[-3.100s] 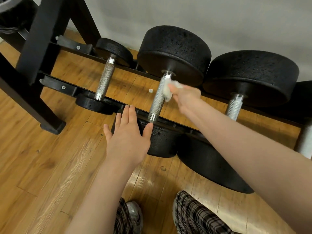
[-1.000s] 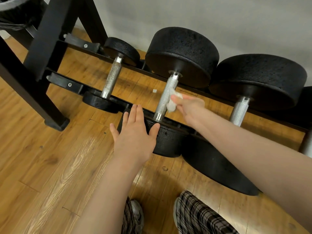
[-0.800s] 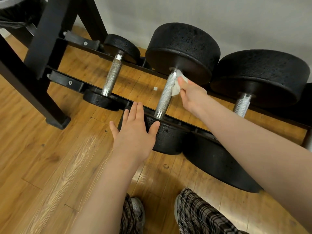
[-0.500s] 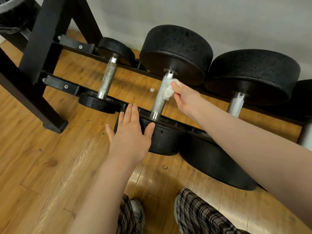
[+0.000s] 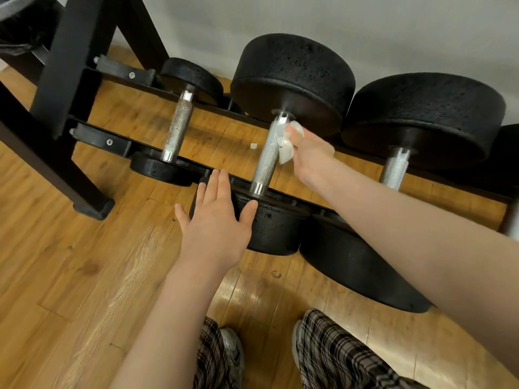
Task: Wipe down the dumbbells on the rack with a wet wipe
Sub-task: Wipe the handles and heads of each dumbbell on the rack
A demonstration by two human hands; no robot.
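Knurled steel shows on the handle of the middle dumbbell [image 5: 265, 157], which lies across the two rails of the black rack [image 5: 112, 141] between a smaller dumbbell [image 5: 177, 127] and a larger dumbbell [image 5: 396, 169]. A right hand [image 5: 311, 155] pinches a crumpled white wet wipe [image 5: 288, 144] against the upper part of that handle. Beside it, the left hand [image 5: 216, 220] lies flat with fingers straight on the near black head. Wooden floor [image 5: 70, 276] lies beneath
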